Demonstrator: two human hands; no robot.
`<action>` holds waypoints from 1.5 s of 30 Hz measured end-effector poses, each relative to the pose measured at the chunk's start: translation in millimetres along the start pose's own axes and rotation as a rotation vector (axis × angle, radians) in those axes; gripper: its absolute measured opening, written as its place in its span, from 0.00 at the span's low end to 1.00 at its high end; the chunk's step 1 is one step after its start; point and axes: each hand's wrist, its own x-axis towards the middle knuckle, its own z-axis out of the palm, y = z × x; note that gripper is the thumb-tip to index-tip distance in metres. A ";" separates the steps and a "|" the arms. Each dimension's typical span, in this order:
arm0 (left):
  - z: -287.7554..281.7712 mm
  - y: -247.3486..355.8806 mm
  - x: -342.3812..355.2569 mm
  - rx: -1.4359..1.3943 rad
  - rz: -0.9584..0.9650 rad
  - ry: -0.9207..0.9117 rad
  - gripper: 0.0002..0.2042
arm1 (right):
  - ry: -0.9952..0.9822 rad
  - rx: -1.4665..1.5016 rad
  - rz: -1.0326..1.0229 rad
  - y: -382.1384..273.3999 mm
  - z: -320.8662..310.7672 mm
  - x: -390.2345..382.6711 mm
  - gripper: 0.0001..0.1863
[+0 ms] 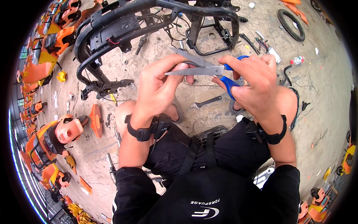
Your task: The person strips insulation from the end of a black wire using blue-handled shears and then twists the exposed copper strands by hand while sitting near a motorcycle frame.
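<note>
In my right hand [257, 82] I grip a pair of scissors [214, 71] by its blue handles, with thumb and fingers in the loops. The silver blades are spread and point left. My left hand [158, 84] pinches a thin dark cable [191, 63] between thumb and fingers. That cable runs between the two blades near their pivot; its far end is hidden by my left fingers. Both hands are raised above my lap, close together. A black tubular vehicle frame [84, 41] stands just beyond them, some wires hanging from it.
An adjustable wrench [207, 101] lies on the concrete floor between my feet. Farther right are a tyre [291, 25], a bottle [297, 60] and scattered tools. Several orange and yellow ride-on vehicles [69, 128] line the left side. An orange panel [96, 120] lies beside them.
</note>
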 end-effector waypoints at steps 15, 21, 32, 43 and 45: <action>1.3 2.3 -0.7 -0.030 -0.019 0.026 0.08 | 0.048 -0.022 -0.002 -0.2 4.0 -2.3 0.21; 2.9 5.6 -0.5 0.066 -0.031 0.029 0.08 | 0.052 0.000 -0.007 -2.0 4.6 1.7 0.22; 1.8 3.0 -1.3 -0.038 -0.064 0.039 0.08 | 0.058 -0.004 0.008 -1.0 6.2 -1.5 0.22; 0.1 3.1 -1.6 -0.051 -0.058 0.025 0.08 | 0.041 0.001 0.010 -1.8 6.8 -0.6 0.22; -0.9 3.3 -1.3 -0.045 -0.061 0.009 0.08 | 0.023 -0.005 0.017 -2.3 3.1 -1.4 0.23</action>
